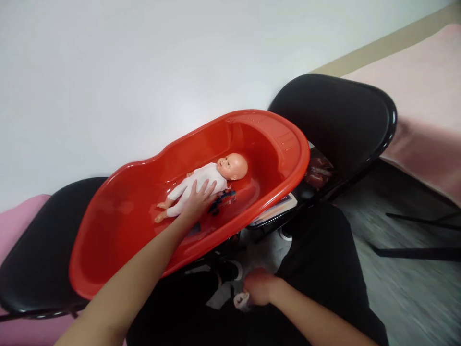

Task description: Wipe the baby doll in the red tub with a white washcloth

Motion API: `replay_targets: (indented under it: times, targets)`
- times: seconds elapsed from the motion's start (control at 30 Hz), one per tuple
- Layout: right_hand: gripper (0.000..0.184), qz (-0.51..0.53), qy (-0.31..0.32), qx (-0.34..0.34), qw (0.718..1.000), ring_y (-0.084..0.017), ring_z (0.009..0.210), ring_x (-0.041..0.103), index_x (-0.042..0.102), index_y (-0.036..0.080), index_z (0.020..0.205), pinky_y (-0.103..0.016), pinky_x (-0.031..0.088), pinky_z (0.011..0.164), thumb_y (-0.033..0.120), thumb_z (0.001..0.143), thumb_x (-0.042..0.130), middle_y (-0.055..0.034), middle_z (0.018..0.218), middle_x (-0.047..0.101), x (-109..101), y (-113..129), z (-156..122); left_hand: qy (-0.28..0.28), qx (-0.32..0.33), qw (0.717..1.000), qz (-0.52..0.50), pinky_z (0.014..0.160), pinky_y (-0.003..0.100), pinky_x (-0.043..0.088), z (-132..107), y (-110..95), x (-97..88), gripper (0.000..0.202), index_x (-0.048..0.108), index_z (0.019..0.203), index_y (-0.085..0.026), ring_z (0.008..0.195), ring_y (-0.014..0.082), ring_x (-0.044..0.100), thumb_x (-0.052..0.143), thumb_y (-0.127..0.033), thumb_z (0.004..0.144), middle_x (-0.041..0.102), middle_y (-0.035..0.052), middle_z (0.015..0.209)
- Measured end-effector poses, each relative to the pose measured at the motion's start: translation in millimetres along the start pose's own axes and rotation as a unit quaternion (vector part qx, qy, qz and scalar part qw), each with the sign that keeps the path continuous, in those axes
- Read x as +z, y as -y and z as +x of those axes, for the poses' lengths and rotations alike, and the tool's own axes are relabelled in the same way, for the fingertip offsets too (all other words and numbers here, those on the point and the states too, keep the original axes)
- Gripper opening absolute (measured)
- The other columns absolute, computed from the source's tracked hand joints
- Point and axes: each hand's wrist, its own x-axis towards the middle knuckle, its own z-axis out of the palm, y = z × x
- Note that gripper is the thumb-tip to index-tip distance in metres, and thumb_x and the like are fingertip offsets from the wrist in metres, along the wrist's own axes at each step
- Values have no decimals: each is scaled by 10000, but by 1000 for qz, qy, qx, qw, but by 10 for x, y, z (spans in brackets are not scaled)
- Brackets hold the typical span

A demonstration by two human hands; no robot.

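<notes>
A baby doll [190, 189] in white clothing lies on its back inside a red plastic baby bathtub [118, 211], its head toward the right end. My left hand [200, 198] reaches over the near rim and rests on the doll's body with fingers spread, not wrapped around it. Dark items [223, 199] lie beside the doll near my fingers, partly hidden; I cannot make out what they are. Low in front of my lap, my right hand [258, 287] is closed on a crumpled whitish cloth [240, 300], somewhat blurred by motion.
The tub rests across two black chairs, a left chair [39, 245] and a right chair [334, 115]. A book [277, 209] and a brown packet [319, 170] sit on the right seat. Pink cloth [425, 77] covers something at the right. A white wall [126, 72] stands behind.
</notes>
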Motion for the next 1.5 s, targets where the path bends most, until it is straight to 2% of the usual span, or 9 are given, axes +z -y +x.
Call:
replay_targets:
  times: [0.13, 0.67, 0.83, 1.0, 1.1, 1.2, 1.3, 1.4, 1.5]
  targets:
    - [311, -47, 30, -9, 998, -317, 971, 754, 812, 177, 1066, -334, 531, 698, 313, 887, 597, -146, 1074, 788, 37, 21, 27, 1, -11, 1000, -13, 1245, 732, 16, -15, -43, 74, 538, 448, 1584, -329, 1604, 358, 124, 403, -248, 1054, 183, 48, 1743]
    - [273, -24, 13, -6, 1000, -309, 965, 758, 823, 232, 1021, -344, 542, 722, 309, 845, 629, -98, 1038, 801, -12, 34, -28, 16, -29, 999, -28, 1252, 729, 10, -27, -84, 66, 557, 450, 1586, -351, 1610, 355, 98, 405, -236, 1044, 166, 45, 1744]
    - [328, -30, 27, -12, 999, -320, 985, 754, 815, 179, 1072, -339, 526, 724, 349, 885, 607, -133, 1076, 793, -37, 30, -53, 19, -26, 998, -59, 1253, 734, -2, -7, -61, 77, 569, 427, 1597, -367, 1613, 354, 72, 402, -233, 1044, 159, 31, 1746]
    - [287, 8, 3, -7, 1000, -303, 938, 750, 816, 185, 1029, -319, 488, 694, 347, 862, 648, -119, 1021, 797, 31, -30, -16, 10, -6, 998, -67, 1239, 768, -31, 16, -6, 69, 624, 279, 1650, -404, 1617, 341, 17, 367, -228, 1058, 139, 10, 1751]
    - [248, 60, -27, -57, 996, -252, 891, 723, 803, 214, 950, -286, 467, 702, 417, 864, 690, -66, 939, 785, -12, -26, -61, 1, 14, 998, -66, 1229, 788, -28, 30, 38, 120, 658, 207, 1662, -431, 1616, 336, -18, 348, -205, 1060, 175, -2, 1744]
    - [200, 214, -104, -147, 960, -143, 733, 621, 756, 190, 864, -224, 404, 641, 379, 885, 692, -2, 783, 701, -291, 42, -336, -13, 22, 998, -63, 1232, 786, 0, 63, 121, 191, 635, 242, 1649, -453, 1615, 348, 37, 341, -220, 1067, 197, -9, 1739]
    - [268, 370, -176, -216, 886, -95, 643, 507, 705, 163, 828, -193, 385, 588, 420, 904, 696, 35, 690, 571, -820, 141, -816, -27, 12, 998, -52, 1231, 776, 41, 100, 257, 194, 621, 303, 1630, -456, 1602, 368, 128, 361, -216, 1060, 221, 1, 1734]
    - [231, 374, -291, -246, 845, -110, 675, 546, 686, 176, 828, -211, 452, 639, 379, 936, 668, 23, 721, 588, -1418, 235, -1241, -49, -55, 997, -31, 1212, 771, 90, 116, 403, 106, 622, 324, 1631, -414, 1573, 399, 216, 401, -228, 1043, 244, 60, 1727]
    - [198, 307, -461, -235, 798, -115, 678, 588, 683, 181, 889, -218, 473, 635, 349, 976, 623, 11, 777, 644, -1920, 319, -1347, -74, -157, 984, -25, 1203, 743, 130, 114, 519, -3, 593, 359, 1630, -341, 1516, 409, 325, 394, -268, 1042, 287, 124, 1705]
